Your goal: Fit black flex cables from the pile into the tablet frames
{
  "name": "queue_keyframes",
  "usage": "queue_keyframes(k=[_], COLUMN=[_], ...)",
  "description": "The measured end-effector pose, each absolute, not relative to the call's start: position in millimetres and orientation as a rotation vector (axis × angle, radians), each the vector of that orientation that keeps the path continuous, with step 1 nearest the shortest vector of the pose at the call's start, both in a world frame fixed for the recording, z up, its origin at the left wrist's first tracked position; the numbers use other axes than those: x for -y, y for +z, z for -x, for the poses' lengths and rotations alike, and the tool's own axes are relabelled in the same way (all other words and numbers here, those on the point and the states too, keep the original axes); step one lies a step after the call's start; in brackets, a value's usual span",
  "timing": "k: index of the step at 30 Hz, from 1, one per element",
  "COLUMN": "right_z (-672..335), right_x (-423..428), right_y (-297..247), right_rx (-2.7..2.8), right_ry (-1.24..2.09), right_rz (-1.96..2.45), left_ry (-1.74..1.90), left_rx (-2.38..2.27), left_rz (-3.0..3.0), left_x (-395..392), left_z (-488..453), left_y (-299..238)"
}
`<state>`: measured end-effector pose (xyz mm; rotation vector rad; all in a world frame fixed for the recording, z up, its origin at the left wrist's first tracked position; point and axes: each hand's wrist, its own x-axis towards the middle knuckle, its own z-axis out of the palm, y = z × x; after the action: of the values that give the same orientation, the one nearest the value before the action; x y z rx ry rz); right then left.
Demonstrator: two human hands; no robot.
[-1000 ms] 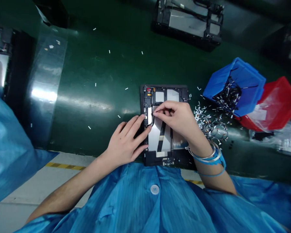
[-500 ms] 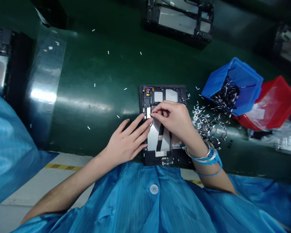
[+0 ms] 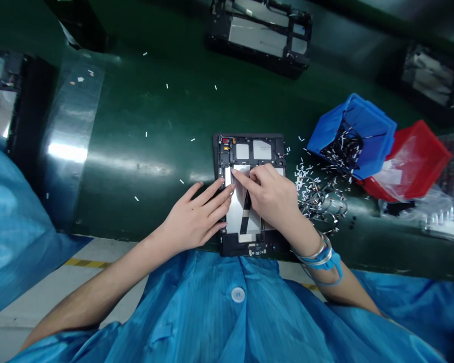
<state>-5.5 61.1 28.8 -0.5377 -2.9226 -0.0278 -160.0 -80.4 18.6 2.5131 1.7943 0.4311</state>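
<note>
One opened tablet [image 3: 236,214] lies partly under both hands [image 3: 194,217] [image 3: 276,194].

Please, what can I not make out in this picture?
All in the head view:
Part of the device: hidden under the right hand.
Whether that hand pinches anything: too small to tell.
Red bin, left part: hidden by blue bin.
Far-left unit: cut by picture's edge.
</note>
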Motion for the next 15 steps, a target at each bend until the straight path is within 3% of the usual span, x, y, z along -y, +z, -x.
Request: queue_keyframes(k=[5, 10, 15], right_z=[-3.6, -48.6, -56.9], right_x=[-57.9, -44.4, -36.4], right_y=[42.4, 53.7, 39.9], right_rx=[2.825, 2.582, 2.601], right_ry=[0.034, -0.106, -0.036], right_rz=[0.668, 1.123, 1.35], left_ry=[0.527, 0.826, 1.003], left_rx=[-1.817, -2.261, -2.14], left_rz=[-2.415, -1.91, -1.567], left_x=[87.1, 117.4, 124.9], left_z=[158.6, 130.3, 102.2], left_y=[22.7, 17.5, 11.3])
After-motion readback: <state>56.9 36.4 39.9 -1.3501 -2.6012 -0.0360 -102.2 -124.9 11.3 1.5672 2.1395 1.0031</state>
